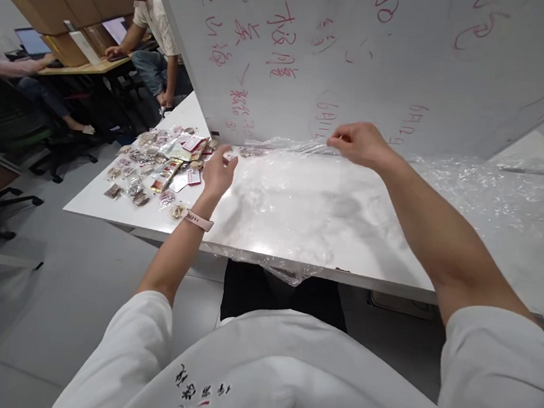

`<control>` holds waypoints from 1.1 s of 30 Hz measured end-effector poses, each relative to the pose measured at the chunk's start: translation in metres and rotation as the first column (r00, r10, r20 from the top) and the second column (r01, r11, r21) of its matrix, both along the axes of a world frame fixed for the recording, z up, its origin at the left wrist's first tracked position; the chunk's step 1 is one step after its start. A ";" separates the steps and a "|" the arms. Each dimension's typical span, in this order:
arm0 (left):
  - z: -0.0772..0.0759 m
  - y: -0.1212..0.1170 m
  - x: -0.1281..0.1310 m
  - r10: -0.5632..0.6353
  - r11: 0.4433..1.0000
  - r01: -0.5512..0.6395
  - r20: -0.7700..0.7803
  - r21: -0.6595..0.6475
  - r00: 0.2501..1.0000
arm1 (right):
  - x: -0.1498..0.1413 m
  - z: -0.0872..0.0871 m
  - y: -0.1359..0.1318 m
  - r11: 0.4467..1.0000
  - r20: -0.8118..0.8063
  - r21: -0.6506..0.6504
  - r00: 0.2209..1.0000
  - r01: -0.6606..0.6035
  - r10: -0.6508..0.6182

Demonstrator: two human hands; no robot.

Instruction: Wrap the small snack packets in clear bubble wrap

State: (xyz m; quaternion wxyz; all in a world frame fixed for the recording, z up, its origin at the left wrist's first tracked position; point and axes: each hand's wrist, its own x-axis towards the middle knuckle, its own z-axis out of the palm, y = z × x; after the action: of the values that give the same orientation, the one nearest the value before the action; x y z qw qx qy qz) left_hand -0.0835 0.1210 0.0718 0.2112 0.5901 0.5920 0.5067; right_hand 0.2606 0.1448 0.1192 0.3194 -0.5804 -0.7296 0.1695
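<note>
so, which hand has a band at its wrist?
The left hand, beside the packets: a pale pink band circles its wrist. The right hand's wrist is bare.

Office with grey floor (74, 299), white counter (99, 205)
A whiteboard (308, 54) with red handwriting stands along the counter's far side; at upper left, a wooden desk (91, 70) carries lit screens (32, 42), near a dark wheeled chair (2, 111).

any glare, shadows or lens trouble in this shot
Head view: bright glints speckle the clear plastic film; head view: soft shadows lie on the white tabletop below the right hand; head view: the picture's right corners darken.
</note>
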 end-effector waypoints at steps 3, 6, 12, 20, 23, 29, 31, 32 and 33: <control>0.011 -0.017 0.032 -0.021 0.963 0.065 -0.166 0.263 0.986 | 0.006 0.023 0.009 0.972 0.308 0.206 0.936 0.110 -0.171; -0.003 -0.048 0.069 -0.283 0.915 0.374 -0.425 0.148 0.860 | -0.014 0.025 -0.013 0.946 0.417 0.316 0.885 0.075 -0.209; -0.071 -0.099 0.106 -0.668 0.737 0.487 -0.616 -0.469 0.418 | -0.054 -0.070 -0.080 0.980 0.401 -0.007 0.897 -0.201 0.187; -0.045 -0.028 0.012 0.016 0.992 -0.072 -0.457 -0.106 0.889 | -0.023 -0.155 -0.091 0.974 0.428 -0.137 0.875 -0.183 0.224; -0.049 0.011 -0.040 0.374 0.888 -0.459 -0.566 -0.010 0.735 | -0.023 -0.153 -0.092 0.980 0.418 -0.095 0.887 -0.175 0.199; -0.072 0.017 -0.077 0.419 0.827 -0.560 -0.616 -0.044 0.667 | -0.024 -0.154 -0.095 0.985 0.345 -0.032 0.923 -0.170 0.170; -0.069 0.016 -0.084 0.430 0.829 -0.559 -0.612 -0.023 0.663 | -0.022 -0.154 -0.095 0.984 0.326 -0.022 0.930 -0.175 0.173; -0.065 0.018 -0.089 0.437 0.824 -0.566 -0.610 -0.023 0.660 | -0.022 -0.154 -0.095 0.984 0.320 -0.021 0.932 -0.176 0.173; -0.060 0.021 -0.096 0.445 0.816 -0.577 -0.609 -0.026 0.656 | -0.022 -0.153 -0.095 0.984 0.315 -0.021 0.933 -0.175 0.173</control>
State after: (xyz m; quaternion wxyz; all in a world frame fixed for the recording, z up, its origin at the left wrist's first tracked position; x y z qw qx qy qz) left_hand -0.1794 0.1421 0.0121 -0.0675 0.4961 0.8211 0.2741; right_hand 0.2388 0.0501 -0.0340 0.1848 -0.5320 -0.8203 0.0995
